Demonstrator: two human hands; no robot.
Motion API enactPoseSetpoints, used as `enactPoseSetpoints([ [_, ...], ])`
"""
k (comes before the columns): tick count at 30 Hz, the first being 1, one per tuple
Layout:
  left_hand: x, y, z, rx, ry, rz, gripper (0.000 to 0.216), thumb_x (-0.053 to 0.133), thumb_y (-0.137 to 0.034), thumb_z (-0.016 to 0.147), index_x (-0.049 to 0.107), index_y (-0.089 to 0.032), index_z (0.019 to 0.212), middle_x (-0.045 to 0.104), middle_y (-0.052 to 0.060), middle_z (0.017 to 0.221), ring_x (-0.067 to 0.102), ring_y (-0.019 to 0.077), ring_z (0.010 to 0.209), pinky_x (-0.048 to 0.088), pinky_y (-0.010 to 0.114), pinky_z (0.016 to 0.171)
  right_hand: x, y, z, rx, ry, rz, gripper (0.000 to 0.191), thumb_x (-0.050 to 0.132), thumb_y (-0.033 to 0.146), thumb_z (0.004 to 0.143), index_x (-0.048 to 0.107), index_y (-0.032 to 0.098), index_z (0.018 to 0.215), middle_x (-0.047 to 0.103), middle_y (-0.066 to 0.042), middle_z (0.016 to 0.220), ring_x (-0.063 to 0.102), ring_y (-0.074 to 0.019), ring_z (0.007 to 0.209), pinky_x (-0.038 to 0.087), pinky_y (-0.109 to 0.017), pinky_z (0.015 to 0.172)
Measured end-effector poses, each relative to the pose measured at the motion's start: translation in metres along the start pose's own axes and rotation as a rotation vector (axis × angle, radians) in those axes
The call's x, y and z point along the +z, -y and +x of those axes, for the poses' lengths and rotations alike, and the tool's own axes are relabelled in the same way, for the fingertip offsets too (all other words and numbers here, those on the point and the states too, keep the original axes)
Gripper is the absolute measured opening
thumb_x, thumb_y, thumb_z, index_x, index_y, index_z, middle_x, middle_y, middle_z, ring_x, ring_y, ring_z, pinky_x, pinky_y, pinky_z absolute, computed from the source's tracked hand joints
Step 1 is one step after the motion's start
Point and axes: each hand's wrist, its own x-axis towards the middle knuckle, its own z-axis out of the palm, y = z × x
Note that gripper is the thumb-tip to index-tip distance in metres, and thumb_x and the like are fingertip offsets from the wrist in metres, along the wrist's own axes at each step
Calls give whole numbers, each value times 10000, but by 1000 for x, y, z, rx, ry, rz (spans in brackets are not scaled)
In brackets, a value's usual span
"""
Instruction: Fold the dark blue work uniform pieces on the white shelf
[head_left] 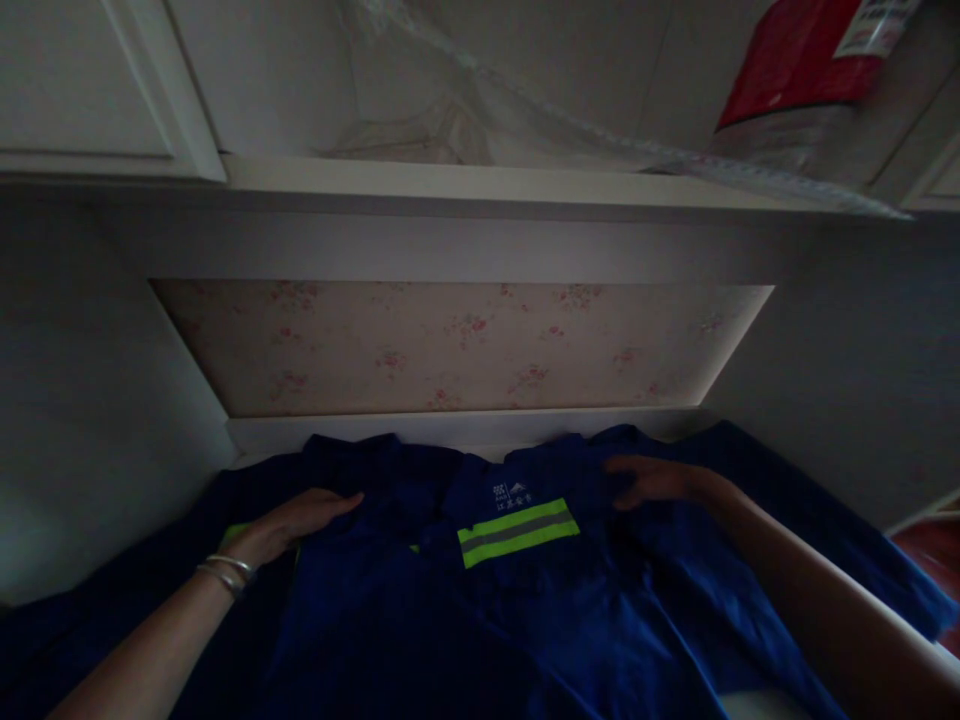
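A dark blue work jacket [480, 600] lies spread flat in front of me, collar toward the wall, with a yellow-green reflective stripe [517, 531] and small white lettering on the chest. My left hand [289, 525] rests flat on the jacket's left shoulder, fingers stretched out, silver bracelets at the wrist. Over on the right shoulder, my right hand [649, 480] presses on the fabric near the collar with fingers extended, holding nothing.
A white ledge [465, 428] runs behind the jacket below a floral wallpaper panel [457, 345]. Above is a white shelf [480, 185] with clear plastic wrap and a red-labelled package [802, 60]. Grey walls close in on both sides.
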Motion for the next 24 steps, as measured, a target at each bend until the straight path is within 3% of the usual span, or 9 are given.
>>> enactPoseSetpoints([
  [4, 19, -1, 6, 19, 10, -80, 580, 827, -551, 483, 739, -203, 939, 769, 105, 1031, 714, 329, 963, 569, 357, 783, 50, 27, 35, 20, -15, 4, 441, 505, 469, 949, 619, 184, 1265, 669, -137, 1230, 658, -249, 1057, 507, -423, 943],
  [8, 36, -3, 9, 78, 56, -136, 529, 737, -585, 614, 742, -189, 965, 782, 93, 959, 735, 305, 883, 579, 358, 753, 97, 58, 64, -60, 17, -89, 349, 613, 465, 918, 657, 161, 1085, 685, -83, 1105, 650, -224, 1007, 509, -467, 926],
  [11, 33, -7, 12, 172, -15, -117, 425, 710, -495, 656, 742, -213, 972, 782, 52, 985, 724, 287, 932, 564, 328, 804, 98, 69, 73, -171, -19, -116, 242, 632, 386, 921, 667, 164, 1010, 687, -51, 1059, 647, -202, 975, 511, -437, 913],
  [15, 18, -7, 25, 234, -283, -53, 438, 503, -439, 806, 631, -220, 1163, 657, 52, 1306, 654, 247, 1118, 516, 315, 922, 83, 72, 71, -198, -255, -136, 246, 482, 278, 988, 622, 192, 1172, 640, -78, 1220, 577, -216, 1148, 406, -455, 1038],
  [20, 26, 8, 38, 261, -410, 173, 616, 560, -461, 757, 558, -102, 1257, 609, 183, 1310, 535, 357, 1257, 370, 450, 1103, 92, 68, 34, -57, -389, -212, 470, 458, 340, 961, 444, 238, 1420, 525, -116, 1419, 466, -297, 1304, 332, -533, 1077],
  [24, 57, 20, 16, 336, -432, 305, 631, 431, -476, 828, 530, -44, 1277, 525, 256, 1351, 472, 414, 1289, 292, 533, 1134, 87, 29, -60, 79, -401, -286, 501, 486, 443, 916, 467, 306, 1397, 471, -69, 1480, 446, -298, 1331, 251, -585, 1124],
])
